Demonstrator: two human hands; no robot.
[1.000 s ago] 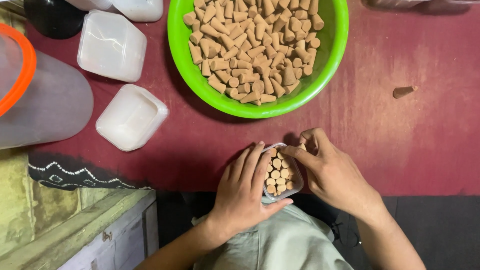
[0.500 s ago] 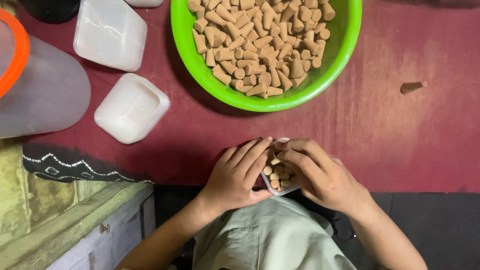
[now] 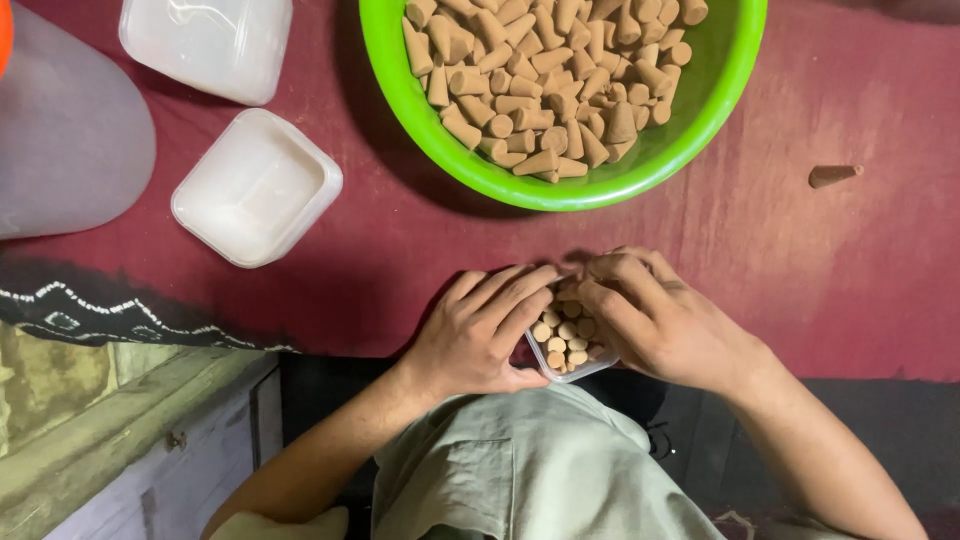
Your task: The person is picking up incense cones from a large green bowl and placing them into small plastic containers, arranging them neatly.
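a dark red cloth [image 3: 400, 250] with a black, white-stitched border [image 3: 120, 310] covers the surface. at lower left stands worn greenish wooden furniture [image 3: 110, 430] with a small metal knob [image 3: 177, 439]. the light is soft and even.

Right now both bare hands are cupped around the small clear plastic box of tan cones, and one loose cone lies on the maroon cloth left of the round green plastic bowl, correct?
Not quite. The head view shows the loose cone on the maroon cloth to the right of the round green plastic bowl, not left. The left hand and right hand do cup the small clear plastic box of tan cones.
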